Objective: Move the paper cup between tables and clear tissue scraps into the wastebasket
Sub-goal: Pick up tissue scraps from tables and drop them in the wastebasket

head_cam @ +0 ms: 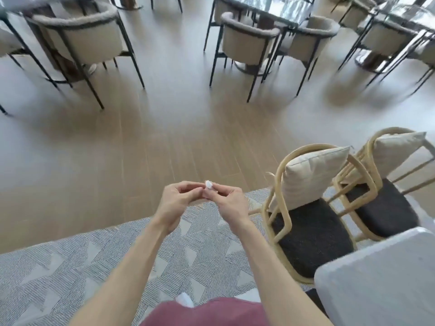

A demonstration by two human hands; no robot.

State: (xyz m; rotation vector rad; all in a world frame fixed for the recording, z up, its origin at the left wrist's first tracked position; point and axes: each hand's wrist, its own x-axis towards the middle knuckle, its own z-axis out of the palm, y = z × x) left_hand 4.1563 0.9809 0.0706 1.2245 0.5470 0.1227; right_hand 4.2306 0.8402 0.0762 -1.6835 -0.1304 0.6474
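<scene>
A small white tissue scrap [208, 184] is pinched at the fingertips of my right hand [227, 202], held out in front of me over the edge of the rug. My left hand [177, 201] is right beside it, fingers curled and fingertips close to the scrap; whether they touch it I cannot tell. No paper cup and no wastebasket are in view.
A patterned grey rug [70, 267] lies under me, wooden floor [164, 137] beyond. Two rattan chairs [310, 208] with cushions stand at my right beside a pale table corner [376, 283]. Upholstered chairs [89, 38] and glossy tables [277, 8] fill the far side.
</scene>
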